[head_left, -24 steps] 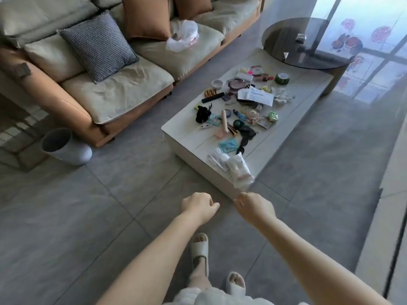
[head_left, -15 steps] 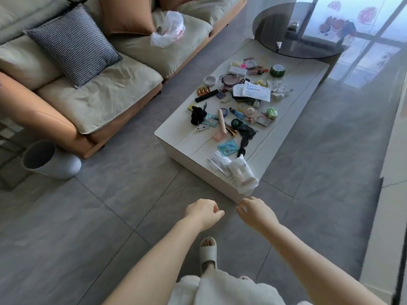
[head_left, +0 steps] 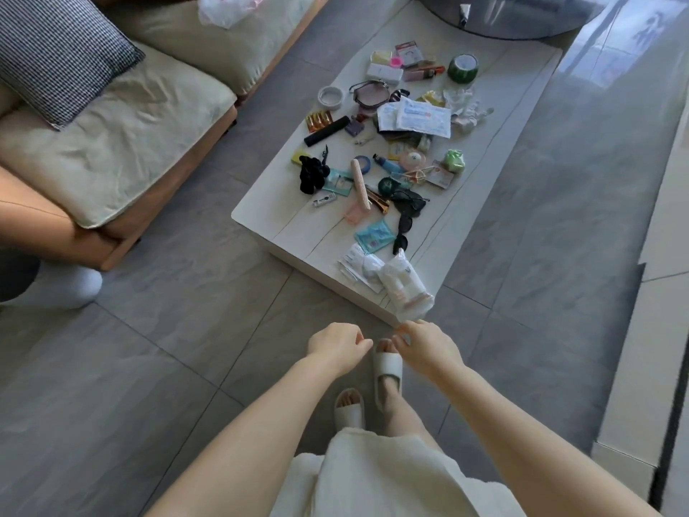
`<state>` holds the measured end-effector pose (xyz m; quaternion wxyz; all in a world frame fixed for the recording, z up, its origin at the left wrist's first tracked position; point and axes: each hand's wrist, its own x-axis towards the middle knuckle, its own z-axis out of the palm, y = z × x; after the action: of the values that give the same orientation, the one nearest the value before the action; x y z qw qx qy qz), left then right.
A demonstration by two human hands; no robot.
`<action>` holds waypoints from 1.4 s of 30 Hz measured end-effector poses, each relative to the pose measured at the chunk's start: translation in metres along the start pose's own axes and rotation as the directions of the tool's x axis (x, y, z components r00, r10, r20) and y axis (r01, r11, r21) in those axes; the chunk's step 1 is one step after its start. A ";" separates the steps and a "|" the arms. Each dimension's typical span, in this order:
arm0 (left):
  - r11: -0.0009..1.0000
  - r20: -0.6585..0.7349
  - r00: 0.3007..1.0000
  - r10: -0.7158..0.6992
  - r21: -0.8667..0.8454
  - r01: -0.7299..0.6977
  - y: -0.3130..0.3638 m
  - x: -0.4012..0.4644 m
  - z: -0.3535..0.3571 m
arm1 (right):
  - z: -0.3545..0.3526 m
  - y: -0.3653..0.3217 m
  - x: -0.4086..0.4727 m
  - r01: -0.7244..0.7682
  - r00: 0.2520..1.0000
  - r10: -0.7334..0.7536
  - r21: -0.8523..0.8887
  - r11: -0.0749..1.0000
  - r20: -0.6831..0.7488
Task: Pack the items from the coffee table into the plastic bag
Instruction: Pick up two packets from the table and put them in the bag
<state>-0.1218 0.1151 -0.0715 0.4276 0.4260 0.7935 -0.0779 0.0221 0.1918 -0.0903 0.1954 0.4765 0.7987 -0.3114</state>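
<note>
A: Grey tile floor (head_left: 149,367) under both my hands. Left hand (head_left: 335,348) is curled into a loose fist, nothing in it. Right hand (head_left: 428,348) has its fingers bent, thumb and fingertips close together, also holding nothing. The two are side by side, not touching, hanging over my slippers (head_left: 387,367).

B: Where's the table from there?

A: Coffee table (head_left: 298,240) is just ahead of my right hand; its near corner sits right past my fingertips. Closest item to that hand is a clear wrapped pack (head_left: 404,285) at the table's near edge, with flat white packets (head_left: 359,268) touching it on the side toward my left hand.

B: Rest of the items?

A: Further out, beyond the pack: teal sachet (head_left: 374,236), black sunglasses (head_left: 406,214), black scrunchie (head_left: 313,173), green tape roll (head_left: 462,68) at the far end. All loose on the tabletop.

B: Bag?

A: Plastic bag (head_left: 223,7) is on the sofa (head_left: 112,125), well ahead and off to the left of my left hand, partly cut off at the top edge.
</note>
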 end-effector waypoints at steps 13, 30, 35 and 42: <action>0.978 0.105 0.984 -0.141 -0.137 0.155 0.036 0.116 -0.027 | -0.045 0.041 0.128 -0.046 0.994 0.052 -0.060 0.997 0.099; 0.873 0.128 0.932 -0.338 -0.328 0.361 0.008 0.275 -0.009 | 0.001 0.074 0.257 -0.148 0.980 0.150 -0.022 0.989 0.130; 0.821 0.121 0.900 -0.418 -0.373 0.432 -0.013 0.317 0.006 | 0.032 0.086 0.282 -0.183 0.975 0.182 -0.002 0.983 0.124; 0.658 0.129 0.803 -0.582 -0.505 0.558 -0.028 0.356 0.029 | 0.062 0.088 0.306 -0.240 0.968 0.236 0.045 0.970 0.084</action>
<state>-0.2215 0.3007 -0.3614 0.4624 0.0258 0.8861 0.0190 -0.0426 0.3757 -0.3492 0.2494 0.5616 0.7185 -0.3257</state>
